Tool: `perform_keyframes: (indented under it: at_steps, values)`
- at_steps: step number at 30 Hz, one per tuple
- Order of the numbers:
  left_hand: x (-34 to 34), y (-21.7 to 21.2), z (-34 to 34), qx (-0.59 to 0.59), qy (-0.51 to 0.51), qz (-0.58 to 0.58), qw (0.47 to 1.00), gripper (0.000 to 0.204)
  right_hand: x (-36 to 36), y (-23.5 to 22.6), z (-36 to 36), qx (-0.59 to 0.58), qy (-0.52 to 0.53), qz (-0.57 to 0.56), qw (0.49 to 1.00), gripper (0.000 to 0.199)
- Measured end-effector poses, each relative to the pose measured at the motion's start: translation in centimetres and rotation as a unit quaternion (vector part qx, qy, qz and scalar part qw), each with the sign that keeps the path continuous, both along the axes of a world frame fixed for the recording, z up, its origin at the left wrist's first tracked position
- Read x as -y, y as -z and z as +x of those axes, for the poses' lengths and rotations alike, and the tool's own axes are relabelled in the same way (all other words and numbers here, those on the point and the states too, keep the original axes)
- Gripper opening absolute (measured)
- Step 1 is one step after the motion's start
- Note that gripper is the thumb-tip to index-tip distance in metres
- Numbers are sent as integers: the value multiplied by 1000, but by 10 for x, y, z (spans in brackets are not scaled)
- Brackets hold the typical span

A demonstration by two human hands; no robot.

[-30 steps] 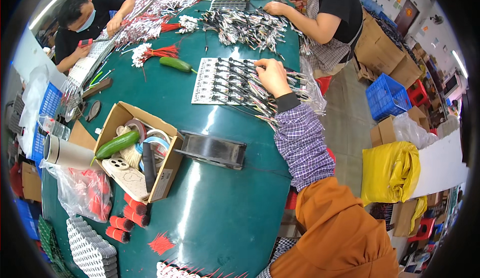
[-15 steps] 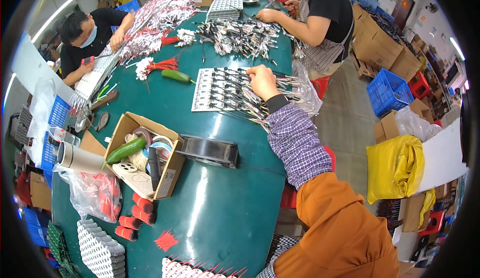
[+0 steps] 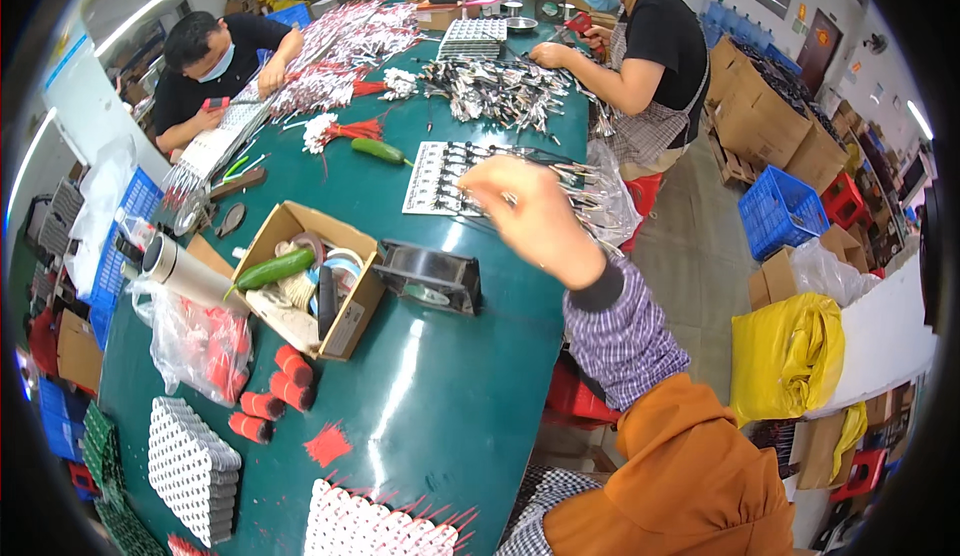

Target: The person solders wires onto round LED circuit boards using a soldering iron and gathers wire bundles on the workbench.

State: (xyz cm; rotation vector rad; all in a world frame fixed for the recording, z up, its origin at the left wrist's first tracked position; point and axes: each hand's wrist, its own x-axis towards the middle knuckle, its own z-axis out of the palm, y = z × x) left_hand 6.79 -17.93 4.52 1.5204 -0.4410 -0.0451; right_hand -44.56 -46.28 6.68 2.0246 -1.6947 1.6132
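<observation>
My right hand [image 3: 530, 218], in an orange sleeve with a purple checked cuff cover, is raised over the green table [image 3: 420, 286]. Its fingers curl together in a pinch, and whatever they may hold is too small to make out. Beneath and beyond it lies a white board [image 3: 425, 178] with rows of dark spots. Black wire leads [image 3: 575, 178] with pale ends lie across the board toward the table's right edge; my hand hides part of them. My left hand is out of view.
A small black fan [image 3: 430, 278] stands beside an open cardboard box [image 3: 357, 318] holding a cucumber [image 3: 275, 270] and tape rolls. Red wire bundles [image 3: 290, 393] and white plate stacks [image 3: 192, 466] lie nearer. Two masked co-workers sit at the far left and far right.
My right hand has lifted off the leads on the board and come back nearer to me. The whole view has shifted slightly.
</observation>
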Motion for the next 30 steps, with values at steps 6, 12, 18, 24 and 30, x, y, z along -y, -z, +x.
perform_keyframes:
  at_steps: [6, 12, 18, 24, 30]
  values:
    - [-22, -10, 3, -31, -29, 31, 999, 23, -32, 34, 177, -79, -369, 68, 923, 12]
    - [-27, -15, -1, -2, -7, -60, 998, 17, -14, 91, 275, -245, -316, 148, 905, 11]
    - [-58, -9, 20, -47, -35, -66, 996, 20, 0, 107, 287, -242, -254, 155, 924, 22]
    - [-62, -1, 26, -56, -58, -62, 995, 23, 6, 104, 304, -277, -251, 193, 907, 10]
    - [-46, -6, 20, -44, -35, -33, 998, 21, 2, 109, 319, -273, -234, 94, 928, 1]
